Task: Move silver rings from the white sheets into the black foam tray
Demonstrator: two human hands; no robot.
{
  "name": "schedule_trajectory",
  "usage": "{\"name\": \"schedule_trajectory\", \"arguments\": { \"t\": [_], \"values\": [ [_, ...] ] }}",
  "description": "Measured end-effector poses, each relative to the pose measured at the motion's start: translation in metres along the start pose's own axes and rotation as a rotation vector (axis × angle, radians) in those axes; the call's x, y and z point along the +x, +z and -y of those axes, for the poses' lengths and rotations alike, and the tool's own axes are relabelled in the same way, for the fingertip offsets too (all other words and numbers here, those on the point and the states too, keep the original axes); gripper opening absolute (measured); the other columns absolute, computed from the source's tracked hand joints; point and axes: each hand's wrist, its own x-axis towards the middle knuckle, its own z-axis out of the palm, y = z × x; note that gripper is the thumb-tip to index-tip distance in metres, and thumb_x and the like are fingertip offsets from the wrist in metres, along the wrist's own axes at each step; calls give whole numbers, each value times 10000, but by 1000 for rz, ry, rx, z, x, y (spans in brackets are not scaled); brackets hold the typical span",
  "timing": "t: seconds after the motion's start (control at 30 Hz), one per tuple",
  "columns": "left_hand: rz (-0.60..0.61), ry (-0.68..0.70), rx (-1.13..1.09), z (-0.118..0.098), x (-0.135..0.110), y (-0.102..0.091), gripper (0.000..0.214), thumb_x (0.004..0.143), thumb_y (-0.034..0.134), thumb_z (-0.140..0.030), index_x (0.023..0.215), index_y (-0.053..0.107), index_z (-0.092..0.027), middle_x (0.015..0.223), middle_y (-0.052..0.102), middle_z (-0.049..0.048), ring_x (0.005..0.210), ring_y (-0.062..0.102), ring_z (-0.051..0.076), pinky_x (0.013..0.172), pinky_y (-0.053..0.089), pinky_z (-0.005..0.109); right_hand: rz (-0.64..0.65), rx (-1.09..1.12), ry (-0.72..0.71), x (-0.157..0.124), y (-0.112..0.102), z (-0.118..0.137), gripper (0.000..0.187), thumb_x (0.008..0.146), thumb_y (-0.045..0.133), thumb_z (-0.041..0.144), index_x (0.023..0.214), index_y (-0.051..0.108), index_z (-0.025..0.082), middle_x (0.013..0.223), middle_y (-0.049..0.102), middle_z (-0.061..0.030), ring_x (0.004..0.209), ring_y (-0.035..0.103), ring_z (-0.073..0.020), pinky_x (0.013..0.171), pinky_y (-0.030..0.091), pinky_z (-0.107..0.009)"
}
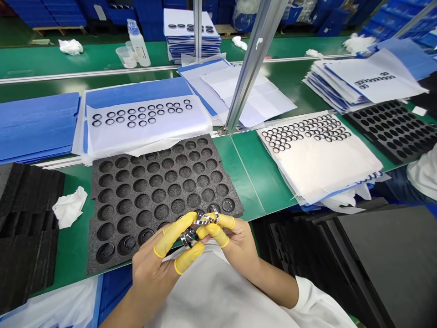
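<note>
Yellow finger cots cover the fingertips of both hands. My left hand [153, 259] pinches shiny black rings [189, 237] between thumb and fingers. Close against it, my right hand [239, 237] grips more glossy rings [205, 219]; how many is hard to tell where they overlap. Both hands are above the front edge of a dark grey foam tray [150, 207] with rows of round pockets. Rings sit in some pockets of its front row, such as one ring [105, 249] at the left corner and another ring [227, 205] at the right. My fingers hide part of that row.
Behind the tray, a white sheet [153, 136] carries rows of rings. Another ring-covered sheet [327, 164] lies to the right. A metal post [246, 73] rises between them. Stacked black foam [27, 228] and a crumpled wipe [70, 207] are at left. A person's sleeve [425, 171] shows far right.
</note>
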Motion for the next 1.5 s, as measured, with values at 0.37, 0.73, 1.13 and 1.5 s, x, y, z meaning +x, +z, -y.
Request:
{"name": "schedule_trajectory", "arguments": {
  "t": [0.37,0.73,1.13,1.5],
  "values": [
    [12,-137,17,7,-8,6,593,889,784,-240,1448,602,-317,1075,832,17,808,813,166,763,673,222,-53,56,44,-1,11,-8,273,869,766,537,915,857,283,822,796,-13,749,735,-170,757,611,-278],
    [66,-550,-485,10,-8,9,478,909,761,-257,1367,670,-358,1313,751,27,1102,768,203,1009,574,280,-51,-277,-266,-4,6,-15,157,933,737,362,909,849,255,680,689,-15,604,566,-123,592,492,-240],
    [50,-570,-551,11,-19,6,533,888,772,-177,1378,658,-352,1323,750,13,1152,752,224,1022,603,319,-37,-266,-283,-5,2,-16,149,946,719,368,950,849,295,732,734,-29,637,613,-144,612,524,-266],
    [30,-117,-151,5,-10,3,602,844,813,-159,1403,644,-301,1120,822,25,967,803,185,960,634,268,-140,-132,-14,8,0,-2,351,832,765,615,811,837,272,714,666,-18,783,644,-181,830,578,-341]
  ]
}}
